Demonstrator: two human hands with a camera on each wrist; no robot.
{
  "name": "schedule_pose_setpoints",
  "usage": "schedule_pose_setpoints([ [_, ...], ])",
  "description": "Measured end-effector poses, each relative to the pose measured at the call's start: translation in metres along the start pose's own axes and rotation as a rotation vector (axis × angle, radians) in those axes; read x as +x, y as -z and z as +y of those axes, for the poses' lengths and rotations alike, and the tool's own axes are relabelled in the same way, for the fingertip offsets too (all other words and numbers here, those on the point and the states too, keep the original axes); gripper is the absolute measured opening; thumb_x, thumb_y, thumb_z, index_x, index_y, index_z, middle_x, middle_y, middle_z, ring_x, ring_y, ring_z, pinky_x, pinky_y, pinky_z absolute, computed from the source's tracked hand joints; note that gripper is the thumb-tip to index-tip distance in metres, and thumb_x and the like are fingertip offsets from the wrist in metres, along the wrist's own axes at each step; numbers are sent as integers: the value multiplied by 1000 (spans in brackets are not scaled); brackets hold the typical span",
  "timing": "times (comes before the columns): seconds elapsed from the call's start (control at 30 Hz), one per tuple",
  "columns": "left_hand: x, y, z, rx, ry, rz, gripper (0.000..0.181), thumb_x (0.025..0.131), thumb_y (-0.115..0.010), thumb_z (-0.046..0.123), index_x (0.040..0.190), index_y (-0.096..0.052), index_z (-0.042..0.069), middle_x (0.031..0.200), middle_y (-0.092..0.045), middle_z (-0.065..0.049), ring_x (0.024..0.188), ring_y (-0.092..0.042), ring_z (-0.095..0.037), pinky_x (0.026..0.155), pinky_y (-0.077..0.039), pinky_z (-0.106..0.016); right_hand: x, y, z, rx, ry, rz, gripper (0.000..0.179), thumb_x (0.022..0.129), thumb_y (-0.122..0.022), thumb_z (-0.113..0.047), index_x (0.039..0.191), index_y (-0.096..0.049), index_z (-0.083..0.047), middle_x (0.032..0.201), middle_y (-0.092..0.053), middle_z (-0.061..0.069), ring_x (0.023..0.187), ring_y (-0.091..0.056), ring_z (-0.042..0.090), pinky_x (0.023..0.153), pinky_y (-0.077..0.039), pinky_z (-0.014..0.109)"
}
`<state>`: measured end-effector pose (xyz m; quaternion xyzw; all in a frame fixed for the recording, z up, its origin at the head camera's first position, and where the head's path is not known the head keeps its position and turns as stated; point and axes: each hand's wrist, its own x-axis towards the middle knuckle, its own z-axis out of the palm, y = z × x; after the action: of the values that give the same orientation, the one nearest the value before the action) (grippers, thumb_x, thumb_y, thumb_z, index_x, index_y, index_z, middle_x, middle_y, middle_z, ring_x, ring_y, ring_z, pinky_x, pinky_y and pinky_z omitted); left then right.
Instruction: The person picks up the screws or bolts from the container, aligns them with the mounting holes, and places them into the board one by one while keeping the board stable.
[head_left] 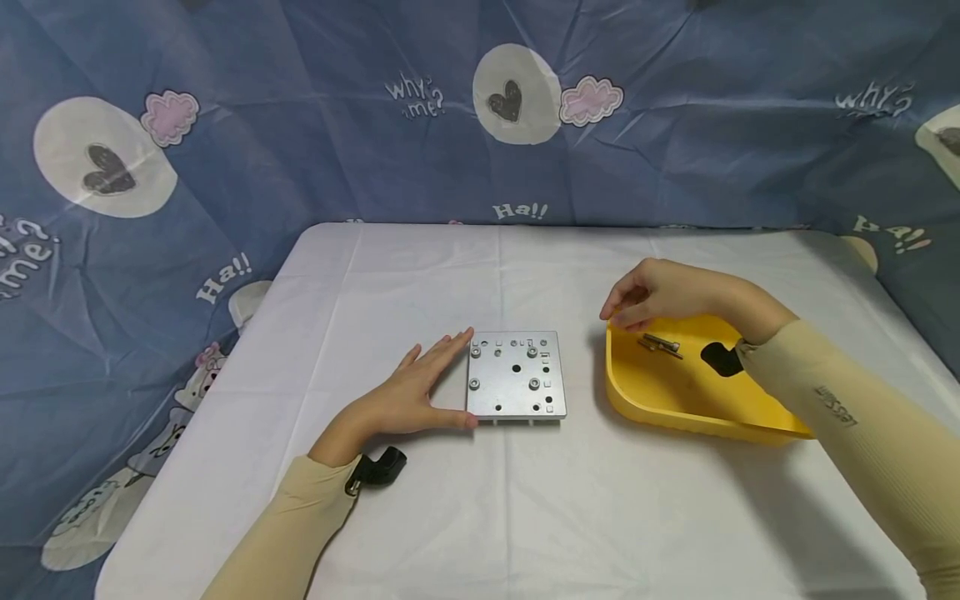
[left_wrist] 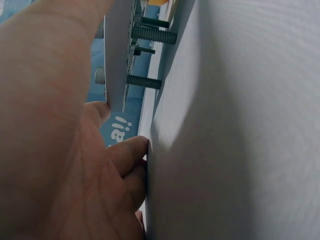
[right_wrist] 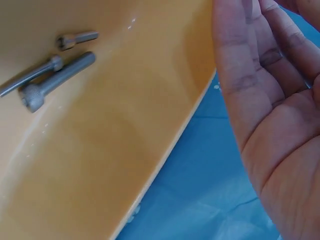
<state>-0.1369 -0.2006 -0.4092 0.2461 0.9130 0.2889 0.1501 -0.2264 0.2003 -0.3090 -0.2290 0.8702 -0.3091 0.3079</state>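
A silver metal plate (head_left: 510, 385) with holes and several socket head screws stands near the table's middle. Threaded screw shanks (left_wrist: 154, 35) stick out below it in the left wrist view. My left hand (head_left: 408, 396) spreads along the plate's left side, index fingertip at the far corner and thumb at the near corner. At the far left corner of a yellow tray (head_left: 686, 421), my right hand (head_left: 667, 290) has its fingers bent at the rim and grips it. Three loose socket head screws (right_wrist: 60, 80) lie inside the tray.
A white cloth covers the table (head_left: 420, 533). Behind it hangs a blue printed curtain (head_left: 300, 108), which also runs down the left side. A black wrist camera (head_left: 382, 467) sits below my left hand, and another black camera (head_left: 722, 359) overlaps the tray.
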Motion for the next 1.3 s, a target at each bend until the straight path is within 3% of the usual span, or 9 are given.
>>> schedule_pose_setpoints([
  [0.4, 1, 0, -1, 3, 2, -10, 125, 82, -88, 62, 174, -8, 36, 181, -17, 5, 170, -11, -28, 137, 5, -59, -6, -1, 14, 32, 18, 33, 21, 101, -73, -9, 121, -76, -2, 92, -78, 11, 82, -71, 24, 77, -64, 29],
  [0.67, 0, 0, 0, 6, -18, 3, 125, 81, -88, 62, 175, -9, 34, 181, -19, 1, 169, -14, -33, 136, 2, -64, -14, 2, 20, 7, -30, 41, 23, 102, -73, -13, 120, -75, 1, 99, -81, 11, 85, -73, 19, 79, -65, 28],
  [0.93, 0, 0, 0, 2, -7, -2, 125, 82, -88, 61, 175, -10, 34, 181, -18, 2, 170, -13, -32, 137, 4, -63, -17, -2, 38, 3, -86, 9, 25, 104, -71, -10, 120, -73, 8, 96, -81, 11, 85, -75, 18, 77, -65, 28],
  [1.3, 0, -1, -1, 1, -13, -2, 124, 82, -87, 61, 175, -10, 33, 181, -18, 0, 170, -13, -33, 136, 4, -64, -17, -10, 54, -27, -143, 6, 21, 100, -75, -10, 114, -75, 6, 91, -80, 8, 80, -72, 15, 73, -65, 27],
])
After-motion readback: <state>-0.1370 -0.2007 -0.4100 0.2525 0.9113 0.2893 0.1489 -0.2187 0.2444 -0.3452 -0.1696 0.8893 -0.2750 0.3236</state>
